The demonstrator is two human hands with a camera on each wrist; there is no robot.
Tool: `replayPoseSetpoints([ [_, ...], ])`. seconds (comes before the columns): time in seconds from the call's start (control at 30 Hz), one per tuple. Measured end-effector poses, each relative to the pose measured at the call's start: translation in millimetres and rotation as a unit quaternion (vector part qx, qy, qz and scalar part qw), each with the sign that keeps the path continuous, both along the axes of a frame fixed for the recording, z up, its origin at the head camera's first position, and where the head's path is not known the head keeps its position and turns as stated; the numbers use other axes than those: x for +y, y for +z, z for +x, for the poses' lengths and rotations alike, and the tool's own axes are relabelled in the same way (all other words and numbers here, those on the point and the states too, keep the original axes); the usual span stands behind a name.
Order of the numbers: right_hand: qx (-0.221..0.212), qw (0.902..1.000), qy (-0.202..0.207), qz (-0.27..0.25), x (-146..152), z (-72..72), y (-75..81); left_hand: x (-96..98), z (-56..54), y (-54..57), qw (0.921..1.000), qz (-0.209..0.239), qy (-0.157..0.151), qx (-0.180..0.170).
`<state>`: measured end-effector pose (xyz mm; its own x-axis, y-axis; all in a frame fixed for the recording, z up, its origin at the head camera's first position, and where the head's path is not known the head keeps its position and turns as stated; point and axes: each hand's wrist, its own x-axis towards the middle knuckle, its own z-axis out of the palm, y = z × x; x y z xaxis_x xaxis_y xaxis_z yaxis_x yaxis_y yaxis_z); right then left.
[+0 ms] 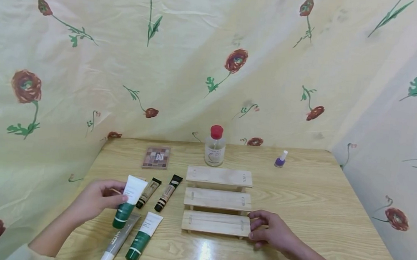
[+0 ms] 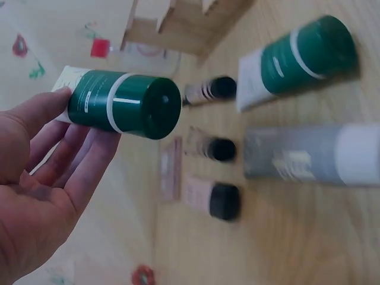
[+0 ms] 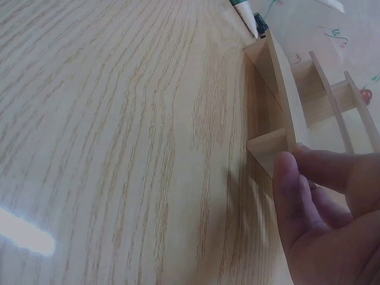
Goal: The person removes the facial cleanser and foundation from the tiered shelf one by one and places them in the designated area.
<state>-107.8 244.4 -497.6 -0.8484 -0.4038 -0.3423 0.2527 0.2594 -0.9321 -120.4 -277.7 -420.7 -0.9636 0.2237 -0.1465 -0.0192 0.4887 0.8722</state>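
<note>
My left hand [image 1: 90, 202] holds a white and green squeeze tube [image 1: 124, 214] between thumb and fingers, raised over the table's left side. In the left wrist view its green cap [image 2: 160, 108] faces the camera. A second white and green tube [image 1: 143, 237] lies on the table beside a grey tube [image 1: 117, 242] with a white cap, which the held tube partly overlaps in the head view. At the right end of a three-step wooden rack [image 1: 216, 223], my right hand [image 1: 274, 232] pinches the end of the lowest board [image 3: 288, 98] between thumb and forefinger.
Two small black-capped tubes, one gold [image 1: 148, 193] and one dark [image 1: 167, 194], lie left of the rack. Behind stand a red-capped clear bottle [image 1: 215, 149] and a purple nail polish bottle [image 1: 280, 158]; a makeup palette [image 1: 156, 157] lies back left. Flowered cloth [image 1: 185, 60] hangs behind the table.
</note>
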Motion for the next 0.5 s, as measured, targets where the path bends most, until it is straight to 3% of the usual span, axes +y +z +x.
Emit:
replayPoseSetpoints([
  [0.5, 0.004, 1.0000, -0.001, 0.003, 0, 2.2, 1.9, -57.5, 26.1, -54.2, 0.9908, 0.011, 0.008, -0.135],
])
